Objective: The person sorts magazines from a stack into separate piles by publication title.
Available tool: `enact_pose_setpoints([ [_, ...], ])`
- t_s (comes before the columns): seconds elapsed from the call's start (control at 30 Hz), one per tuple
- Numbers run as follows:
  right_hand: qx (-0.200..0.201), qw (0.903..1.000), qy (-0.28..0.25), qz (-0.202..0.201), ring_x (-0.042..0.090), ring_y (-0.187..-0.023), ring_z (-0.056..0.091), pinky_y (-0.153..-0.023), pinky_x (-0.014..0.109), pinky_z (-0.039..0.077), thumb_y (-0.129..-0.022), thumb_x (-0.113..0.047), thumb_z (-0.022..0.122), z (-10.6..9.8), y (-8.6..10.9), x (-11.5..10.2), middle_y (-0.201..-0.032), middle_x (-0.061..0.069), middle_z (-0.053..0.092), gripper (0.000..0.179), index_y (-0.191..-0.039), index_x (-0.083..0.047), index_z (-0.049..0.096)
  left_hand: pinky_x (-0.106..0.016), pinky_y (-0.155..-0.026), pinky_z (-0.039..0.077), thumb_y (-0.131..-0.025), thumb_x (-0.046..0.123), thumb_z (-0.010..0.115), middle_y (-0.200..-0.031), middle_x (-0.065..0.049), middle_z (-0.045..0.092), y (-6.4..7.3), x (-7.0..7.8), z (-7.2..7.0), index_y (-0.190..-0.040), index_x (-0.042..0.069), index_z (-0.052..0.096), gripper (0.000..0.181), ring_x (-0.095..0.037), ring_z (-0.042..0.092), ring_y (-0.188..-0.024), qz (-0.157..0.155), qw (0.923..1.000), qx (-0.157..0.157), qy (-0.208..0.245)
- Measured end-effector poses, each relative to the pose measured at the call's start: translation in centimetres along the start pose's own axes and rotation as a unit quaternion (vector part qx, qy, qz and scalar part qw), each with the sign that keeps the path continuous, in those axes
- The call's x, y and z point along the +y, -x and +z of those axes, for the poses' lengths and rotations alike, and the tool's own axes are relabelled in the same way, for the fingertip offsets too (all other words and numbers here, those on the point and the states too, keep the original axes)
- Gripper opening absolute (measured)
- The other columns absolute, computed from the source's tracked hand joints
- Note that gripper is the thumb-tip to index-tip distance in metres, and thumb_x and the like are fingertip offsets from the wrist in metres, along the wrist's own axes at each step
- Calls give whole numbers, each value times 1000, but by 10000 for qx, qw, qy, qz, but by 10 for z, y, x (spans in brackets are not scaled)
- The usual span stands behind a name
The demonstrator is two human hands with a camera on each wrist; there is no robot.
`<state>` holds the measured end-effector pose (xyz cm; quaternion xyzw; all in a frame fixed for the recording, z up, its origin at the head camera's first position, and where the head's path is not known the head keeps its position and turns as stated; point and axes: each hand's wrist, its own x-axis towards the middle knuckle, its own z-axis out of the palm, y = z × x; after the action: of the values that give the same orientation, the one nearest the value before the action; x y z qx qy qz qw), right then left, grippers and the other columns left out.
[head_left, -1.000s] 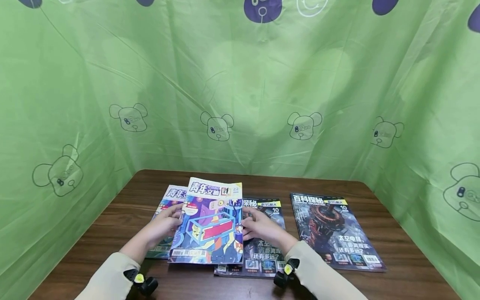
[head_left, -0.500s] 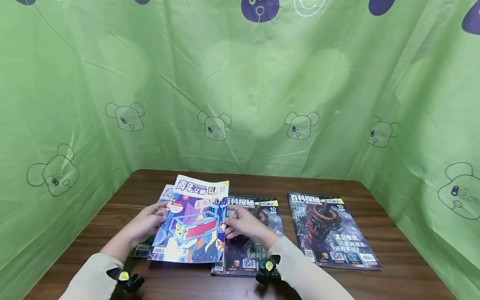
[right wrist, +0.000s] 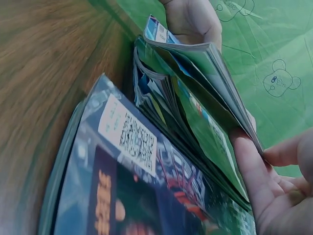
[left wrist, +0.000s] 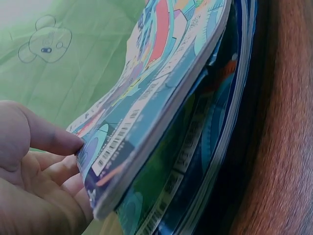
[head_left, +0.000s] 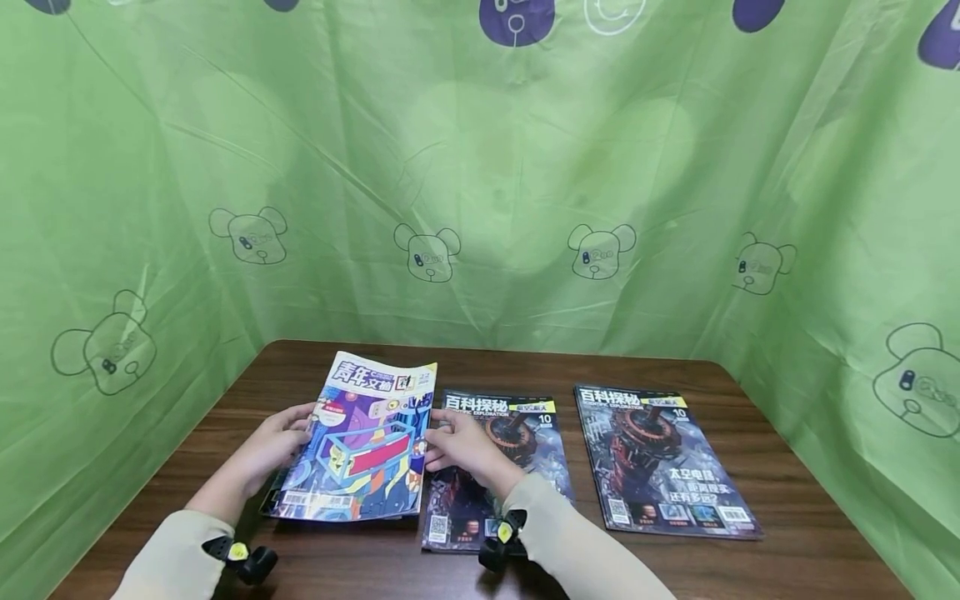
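A colourful purple-and-blue magazine (head_left: 367, 450) is held by both hands over the left part of the table. My left hand (head_left: 266, 450) pinches its left edge, thumb on the cover and fingers underneath, as the left wrist view shows. On the opposite edge, my right hand (head_left: 468, 446) pinches the pages between thumb and fingers. Directly beneath lies another colourful magazine (right wrist: 205, 132), mostly covered; a narrow gap parts the two in both wrist views. A dark science magazine (head_left: 498, 483) lies just right of them, partly under my right hand and forearm.
Farther right on the brown wooden table (head_left: 645, 567) lies a second pile of dark magazines (head_left: 663, 458) with the same cover. A green curtain (head_left: 480, 167) with bear-head prints stands behind the table and along both sides.
Both hands have carried the colourful magazine left and lowered it over the one beneath, which is now almost fully covered. More of the middle dark magazine shows. The view has shifted slightly.
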<state>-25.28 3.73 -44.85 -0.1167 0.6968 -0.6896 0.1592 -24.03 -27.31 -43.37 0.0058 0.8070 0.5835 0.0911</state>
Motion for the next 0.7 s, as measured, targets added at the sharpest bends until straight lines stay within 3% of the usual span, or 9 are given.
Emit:
enact_pose_setpoints([
  [0.3, 156, 9998, -67, 96, 18, -64, 69, -62, 35, 61, -98, -1, 57, 14, -8, 3, -94, 17, 70, 53, -146, 12, 38, -31, -74, 54, -98, 0, 41, -135, -36, 49, -1, -4, -5, -150, -14, 25, 56, -19, 63, -92, 130, 9985, 350, -405],
  [0.7, 378, 9992, 42, 115, 25, -67, 70, -60, 37, 61, -97, -1, 59, 23, -14, 7, -93, 19, 72, 52, -144, 15, 40, -33, -76, 53, -99, 2, 39, -136, -36, 46, -6, -7, -6, -152, -13, 24, 57, -25, 62, -97, -66, 9967, 533, -613],
])
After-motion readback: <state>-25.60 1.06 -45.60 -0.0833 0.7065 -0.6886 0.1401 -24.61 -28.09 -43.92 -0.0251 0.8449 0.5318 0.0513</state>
